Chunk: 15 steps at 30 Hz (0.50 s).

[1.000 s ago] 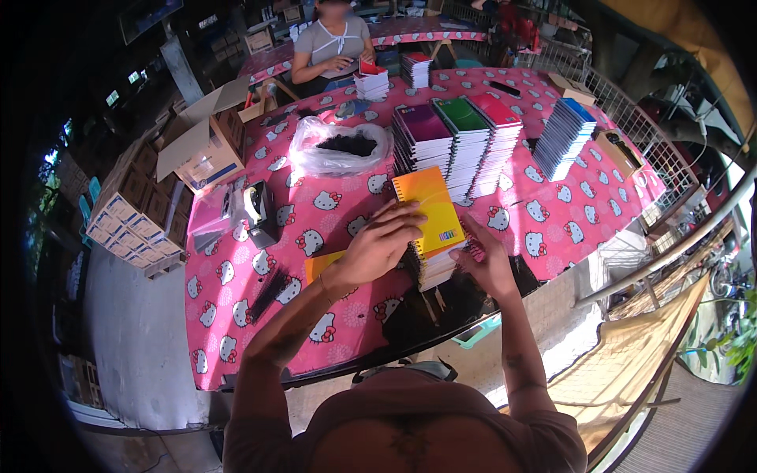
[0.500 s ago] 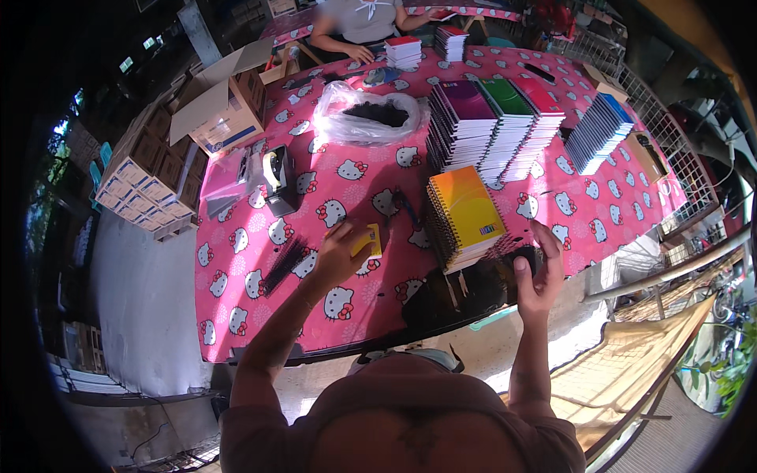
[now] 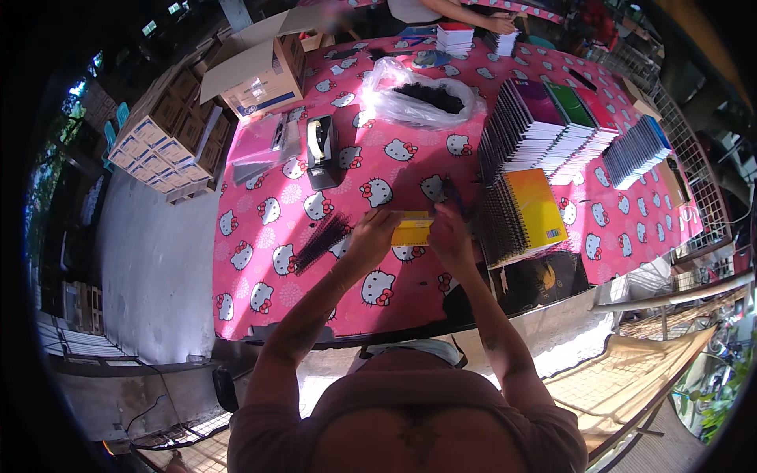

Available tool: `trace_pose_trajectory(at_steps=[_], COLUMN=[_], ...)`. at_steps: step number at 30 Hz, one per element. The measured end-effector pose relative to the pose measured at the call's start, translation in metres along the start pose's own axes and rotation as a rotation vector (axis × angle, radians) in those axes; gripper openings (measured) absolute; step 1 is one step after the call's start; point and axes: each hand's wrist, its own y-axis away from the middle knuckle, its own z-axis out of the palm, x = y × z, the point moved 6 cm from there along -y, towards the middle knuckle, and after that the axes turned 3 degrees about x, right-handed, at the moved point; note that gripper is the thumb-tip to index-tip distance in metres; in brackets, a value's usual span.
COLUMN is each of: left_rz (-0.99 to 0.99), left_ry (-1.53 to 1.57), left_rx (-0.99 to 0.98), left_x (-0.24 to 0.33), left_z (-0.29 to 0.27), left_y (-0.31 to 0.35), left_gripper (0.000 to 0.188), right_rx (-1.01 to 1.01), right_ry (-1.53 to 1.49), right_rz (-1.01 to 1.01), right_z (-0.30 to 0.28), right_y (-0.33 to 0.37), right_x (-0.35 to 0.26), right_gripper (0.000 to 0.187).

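My left hand (image 3: 371, 236) and my right hand (image 3: 449, 235) both grip a small yellow packet (image 3: 412, 231) just above the pink cartoon-cat tablecloth (image 3: 315, 292). My right hand also seems to pinch a dark pen-like thing (image 3: 452, 191). Just right of my right hand lies a stack of spiral notebooks with a yellow cover on top (image 3: 524, 211). A bundle of black spiral bindings (image 3: 322, 239) lies left of my left hand.
Rows of spiral notebooks (image 3: 544, 130) and a dark blue stack (image 3: 635, 150) stand at the right. A clear plastic bag of black items (image 3: 426, 98), a tape dispenser (image 3: 322, 150) and an open cardboard box (image 3: 264, 67) sit further back. Another person's hands (image 3: 501, 24) work at the far end.
My right hand left the yellow-topped notebook stack and came left to join my left hand on the yellow packet. The view tilted down toward the table.
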Motion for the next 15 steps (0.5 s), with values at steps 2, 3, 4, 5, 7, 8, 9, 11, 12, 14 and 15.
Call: trace_pose_trajectory(at_steps=[2,3,4,5,7,8,9,11,12,14,15], left_rz=[0.081,0.076,0.069,0.065,-0.251,-0.418,-0.471,-0.56,-0.536,-0.572,-0.636], left_ry=[0.013,0.002,-0.014,-0.029,-0.071,-0.101,-0.259,-0.289,-0.323,-0.345,-0.336], left_rx=[0.06,0.093,0.123,0.153,0.183,0.181,0.179,-0.014,-0.002,0.039,0.065], left_x=[0.001,0.004,0.011,0.012,-0.052,-0.088,-0.115,-0.143,-0.139,-0.14,-0.143], left_z=[0.004,-0.001,-0.014,-0.024,-0.04,-0.05,-0.056,-0.046,-0.043,-0.041,-0.043], left_y=[0.002,-0.002,-0.005,-0.006,0.026,0.048,0.07,0.099,0.1,0.097,0.095], left_gripper=[0.033,0.033,0.034,0.034,0.034,0.036,0.033,0.034,0.033,0.032,0.031], right_rx=[-0.067,-0.072,-0.077,-0.08,-0.162,-0.197,-0.202,-0.208,-0.211,-0.218,-0.227], right_ry=[-0.235,-0.205,-0.181,-0.156,-0.093,-0.055,-0.068,-0.089,-0.116,-0.169,-0.17], right_rz=[0.063,0.109,0.157,0.204,0.338,0.407,0.392,0.365,0.315,0.215,0.239], right_z=[0.021,0.023,0.023,0.021,0.028,0.029,0.033,0.038,0.037,0.035,0.034], right_y=[-0.009,-0.012,-0.015,-0.017,-0.019,-0.018,-0.017,-0.015,-0.016,-0.02,-0.02], right_x=[0.037,0.05,0.06,0.07,0.069,0.068,0.066,0.071,0.073,0.075,0.081], right_gripper=[0.054,0.051,0.048,0.045,0.038,0.034,0.032,0.026,0.027,0.029,0.029])
